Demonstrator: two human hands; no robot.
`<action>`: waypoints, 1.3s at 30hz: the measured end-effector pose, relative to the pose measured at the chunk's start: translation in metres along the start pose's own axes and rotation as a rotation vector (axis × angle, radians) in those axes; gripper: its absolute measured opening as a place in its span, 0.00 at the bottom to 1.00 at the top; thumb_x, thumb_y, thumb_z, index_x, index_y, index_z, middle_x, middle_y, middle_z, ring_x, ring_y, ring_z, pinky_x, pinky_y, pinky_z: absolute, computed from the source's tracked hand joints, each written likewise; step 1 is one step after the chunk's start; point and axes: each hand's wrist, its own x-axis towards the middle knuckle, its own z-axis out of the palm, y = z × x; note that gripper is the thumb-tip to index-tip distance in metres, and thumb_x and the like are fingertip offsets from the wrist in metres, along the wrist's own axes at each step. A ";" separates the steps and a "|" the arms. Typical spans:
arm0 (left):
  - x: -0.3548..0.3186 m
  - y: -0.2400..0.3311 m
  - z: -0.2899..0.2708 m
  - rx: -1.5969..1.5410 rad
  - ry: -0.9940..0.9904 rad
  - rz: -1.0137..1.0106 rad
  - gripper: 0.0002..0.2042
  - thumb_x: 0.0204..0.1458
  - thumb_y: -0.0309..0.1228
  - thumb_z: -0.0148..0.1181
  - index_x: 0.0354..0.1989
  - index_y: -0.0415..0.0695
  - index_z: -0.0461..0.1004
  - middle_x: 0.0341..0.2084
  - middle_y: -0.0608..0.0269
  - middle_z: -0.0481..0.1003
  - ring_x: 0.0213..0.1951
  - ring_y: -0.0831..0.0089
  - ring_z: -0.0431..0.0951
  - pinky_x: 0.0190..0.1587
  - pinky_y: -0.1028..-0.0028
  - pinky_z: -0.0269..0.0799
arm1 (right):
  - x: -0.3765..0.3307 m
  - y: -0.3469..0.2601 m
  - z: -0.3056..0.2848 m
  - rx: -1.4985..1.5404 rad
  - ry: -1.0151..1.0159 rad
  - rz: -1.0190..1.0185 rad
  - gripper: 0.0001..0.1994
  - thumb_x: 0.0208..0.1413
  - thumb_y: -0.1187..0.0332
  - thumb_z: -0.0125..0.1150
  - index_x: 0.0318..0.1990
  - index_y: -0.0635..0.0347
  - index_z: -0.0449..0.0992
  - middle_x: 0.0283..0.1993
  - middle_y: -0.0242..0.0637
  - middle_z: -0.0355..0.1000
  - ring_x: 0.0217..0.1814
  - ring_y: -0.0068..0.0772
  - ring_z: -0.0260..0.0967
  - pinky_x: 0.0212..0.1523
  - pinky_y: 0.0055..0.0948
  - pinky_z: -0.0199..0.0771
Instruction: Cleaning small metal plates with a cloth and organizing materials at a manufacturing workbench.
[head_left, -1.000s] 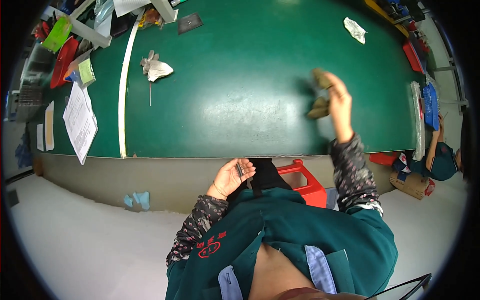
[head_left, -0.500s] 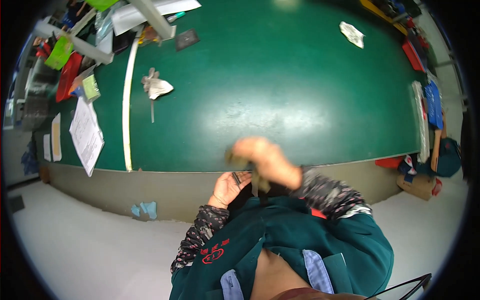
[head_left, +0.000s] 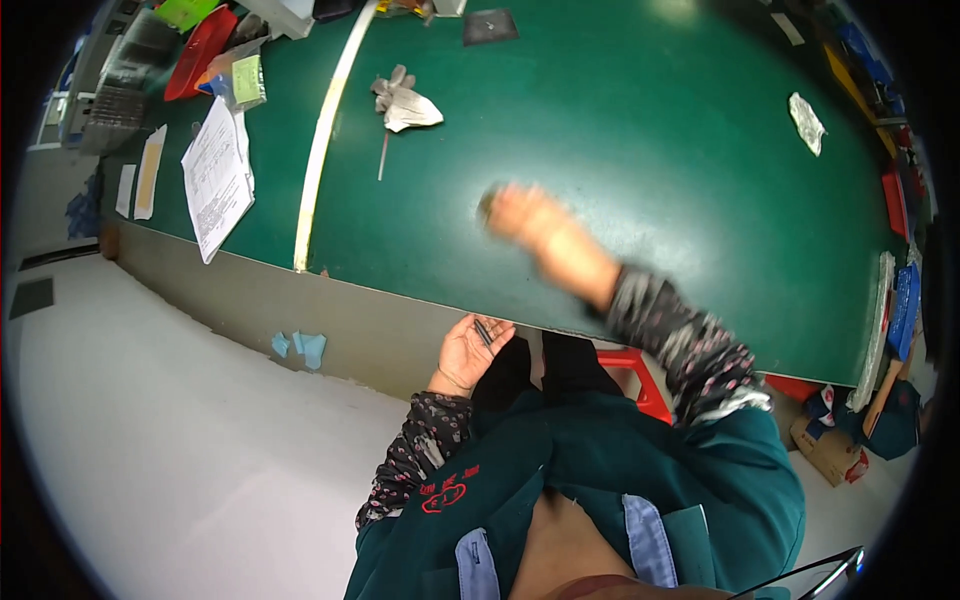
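My left hand (head_left: 468, 352) rests palm up just below the near edge of the green table (head_left: 640, 120), with a few thin dark pieces (head_left: 483, 331) lying in its cupped palm. My right hand (head_left: 522, 216) is stretched out over the table's near middle and is smeared by motion. A small dark blur sits at its fingertips, and I cannot tell whether it grips anything. The nearest thing on the table is a crumpled white wad (head_left: 405, 104) with a thin stick (head_left: 383, 158) below it, far to the hand's upper left.
A long white strip (head_left: 325, 140) crosses the table's left part, with printed papers (head_left: 218, 175) and a red tray (head_left: 200, 40) beyond it. Another crumpled paper (head_left: 805, 121) lies far right. A red stool (head_left: 640, 376) stands under me; blue scraps (head_left: 300, 346) lie on the floor.
My right hand came from the far right of the table down to my left hand, then swung back out over the table's near middle. My left hand stayed palm up.
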 end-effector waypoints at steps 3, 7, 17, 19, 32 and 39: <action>0.004 -0.006 0.010 -0.231 -0.061 -0.028 0.14 0.54 0.33 0.37 0.41 0.37 0.65 0.36 0.54 0.71 0.42 0.62 0.70 0.48 0.62 0.65 | -0.027 -0.066 0.026 0.414 -0.079 -0.226 0.23 0.35 0.78 0.53 0.46 0.62 0.67 0.51 0.43 0.62 0.58 0.39 0.55 0.59 0.38 0.52; -0.001 -0.006 0.001 0.118 0.001 -0.080 0.16 0.55 0.37 0.38 0.38 0.35 0.66 0.34 0.53 0.71 0.40 0.60 0.71 0.47 0.63 0.66 | 0.008 -0.052 -0.032 0.409 -0.046 0.063 0.23 0.31 0.83 0.50 0.42 0.60 0.69 0.46 0.42 0.66 0.50 0.43 0.62 0.50 0.34 0.62; -0.017 0.024 -0.025 -0.131 0.027 0.156 0.14 0.54 0.34 0.40 0.37 0.34 0.66 0.35 0.52 0.71 0.42 0.59 0.70 0.49 0.61 0.64 | 0.108 0.108 0.013 0.073 0.346 0.187 0.20 0.40 0.87 0.41 0.41 0.60 0.71 0.49 0.43 0.65 0.55 0.38 0.59 0.58 0.33 0.53; -0.024 0.033 -0.024 -0.139 0.056 0.203 0.14 0.54 0.34 0.40 0.37 0.34 0.66 0.36 0.52 0.70 0.42 0.59 0.69 0.50 0.61 0.64 | 0.109 0.064 0.034 0.185 0.266 0.084 0.22 0.37 0.88 0.41 0.40 0.59 0.72 0.48 0.42 0.66 0.55 0.38 0.59 0.59 0.36 0.51; -0.013 0.048 -0.004 0.235 0.284 0.267 0.21 0.54 0.44 0.36 0.37 0.35 0.66 0.38 0.52 0.68 0.42 0.62 0.68 0.48 0.65 0.61 | -0.020 -0.113 0.055 0.734 -0.061 -0.014 0.20 0.33 0.84 0.47 0.39 0.62 0.72 0.46 0.42 0.67 0.50 0.40 0.63 0.51 0.31 0.62; -0.027 0.043 -0.032 0.068 0.266 -0.056 0.12 0.52 0.38 0.45 0.21 0.45 0.66 0.18 0.66 0.64 0.22 0.73 0.62 0.24 0.76 0.58 | -0.122 0.011 -0.106 0.248 0.740 0.702 0.13 0.53 0.73 0.37 0.37 0.59 0.72 0.41 0.43 0.69 0.43 0.38 0.67 0.43 0.29 0.68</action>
